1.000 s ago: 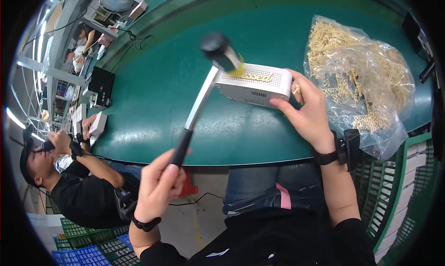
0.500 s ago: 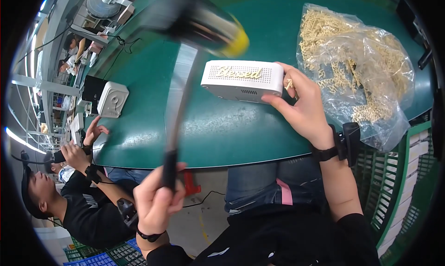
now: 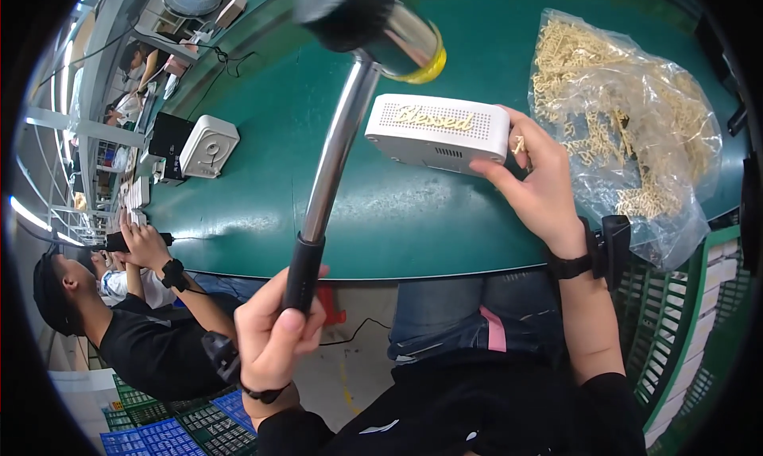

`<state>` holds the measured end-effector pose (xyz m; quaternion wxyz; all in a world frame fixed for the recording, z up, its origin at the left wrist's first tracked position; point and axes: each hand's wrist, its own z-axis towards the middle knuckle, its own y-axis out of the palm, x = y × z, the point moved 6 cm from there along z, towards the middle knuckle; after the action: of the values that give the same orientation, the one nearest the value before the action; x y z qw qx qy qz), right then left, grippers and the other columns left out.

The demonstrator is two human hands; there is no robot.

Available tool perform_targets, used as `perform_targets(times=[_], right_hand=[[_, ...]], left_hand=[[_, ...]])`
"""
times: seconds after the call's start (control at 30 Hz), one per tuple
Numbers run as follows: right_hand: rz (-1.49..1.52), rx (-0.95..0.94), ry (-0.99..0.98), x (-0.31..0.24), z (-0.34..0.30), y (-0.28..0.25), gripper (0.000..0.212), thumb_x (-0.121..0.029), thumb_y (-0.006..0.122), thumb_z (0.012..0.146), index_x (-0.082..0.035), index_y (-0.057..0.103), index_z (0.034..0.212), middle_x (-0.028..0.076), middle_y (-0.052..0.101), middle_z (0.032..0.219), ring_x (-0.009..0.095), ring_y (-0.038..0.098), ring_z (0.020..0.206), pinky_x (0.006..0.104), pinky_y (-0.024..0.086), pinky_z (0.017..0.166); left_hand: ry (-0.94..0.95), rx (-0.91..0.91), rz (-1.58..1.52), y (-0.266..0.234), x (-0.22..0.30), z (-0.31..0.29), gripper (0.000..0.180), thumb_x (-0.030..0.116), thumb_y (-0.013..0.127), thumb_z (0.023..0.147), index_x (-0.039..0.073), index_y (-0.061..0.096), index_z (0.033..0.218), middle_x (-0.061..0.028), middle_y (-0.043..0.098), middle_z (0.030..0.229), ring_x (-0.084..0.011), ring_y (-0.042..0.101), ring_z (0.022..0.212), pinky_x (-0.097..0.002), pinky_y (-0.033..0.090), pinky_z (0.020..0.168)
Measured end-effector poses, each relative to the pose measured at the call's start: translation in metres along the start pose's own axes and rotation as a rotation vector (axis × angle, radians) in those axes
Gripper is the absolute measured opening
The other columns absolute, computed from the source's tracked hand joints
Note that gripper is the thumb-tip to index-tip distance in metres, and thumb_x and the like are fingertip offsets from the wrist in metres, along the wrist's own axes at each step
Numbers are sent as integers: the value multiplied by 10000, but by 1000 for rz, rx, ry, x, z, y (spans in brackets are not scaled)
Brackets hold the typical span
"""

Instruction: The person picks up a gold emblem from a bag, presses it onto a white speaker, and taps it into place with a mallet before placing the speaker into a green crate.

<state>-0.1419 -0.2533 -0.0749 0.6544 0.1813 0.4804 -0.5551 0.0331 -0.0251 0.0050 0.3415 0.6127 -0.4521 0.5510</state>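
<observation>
My left hand [image 3: 274, 329] is wrapped round the black grip of a mallet [image 3: 340, 150]. The mallet rises upright over the table, with a metal shaft and a large head that is black at one end and yellow at the other. Right of it, my right hand [image 3: 544, 174] grips the right end of a white speaker-like box [image 3: 433, 150], thumb below and fingers mostly hidden behind. Raised cream script lettering [image 3: 435, 120] lies on the box's perforated face. A small cream piece [image 3: 519, 144] shows at the fingers of my right hand. The mallet head does not touch the box.
On the green table [image 3: 238, 241], a clear plastic bag [image 3: 675, 138] of cream letter pieces lies at the right. Another white box [image 3: 211, 147] stands at the left. A co-worker [image 3: 119, 329] holds a black tool beside me. Green crates [image 3: 664, 337] stand at my lower right.
The mallet, blurred before, now appears sharper, with its head shifted right. The box, bag and my right hand appear slightly farther right. The co-worker's reaching hand has drawn back from the other white box.
</observation>
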Motion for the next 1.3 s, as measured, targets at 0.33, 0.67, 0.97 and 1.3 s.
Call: perform_targets(times=[0.33, 0.67, 0.97, 1.3], right_hand=[[-5, -22, 34, 0, -3, 0, 500, -71, 773, 715, 33, 597, 1171, -6, 526, 820, 83, 316, 645, 222, 312, 580], [67, 8, 1, -5, -1, -11, 457, -97, 788, 736, 34, 603, 1132, 108, 644, 1079, 180, 601, 850, 299, 483, 776], [-243, -14, -270, 3, 18, -20, 301, -266, 653, 865, -2, 529, 937, 157, 523, 972, 335, 524, 948, 405, 463, 812], [-61, 29, -19, -55, -47, -87, 395, -361, 527, 959, -13, 442, 793, 134, 477, 794, 336, 503, 722, 419, 398, 662]], left_hand=[[-41, 62, 26, -18, -20, 12, 426, 217, 514, 972, -91, 504, 1267, -3, 464, 648, -19, 348, 480, -180, 243, 432], [288, 346, 714, -102, -74, 87, 227, 121, 588, 941, -27, 589, 1113, 3, 519, 737, -55, 442, 628, -220, 350, 541], [711, 746, 1451, -227, 6, 145, 481, 384, 550, 964, -22, 564, 1221, -246, 603, 1164, -390, 630, 950, -466, 538, 802], [-45, 879, 1720, -287, -17, 235, 627, 592, 465, 913, 49, 626, 1179, -226, 604, 1154, -363, 640, 965, -442, 530, 846]])
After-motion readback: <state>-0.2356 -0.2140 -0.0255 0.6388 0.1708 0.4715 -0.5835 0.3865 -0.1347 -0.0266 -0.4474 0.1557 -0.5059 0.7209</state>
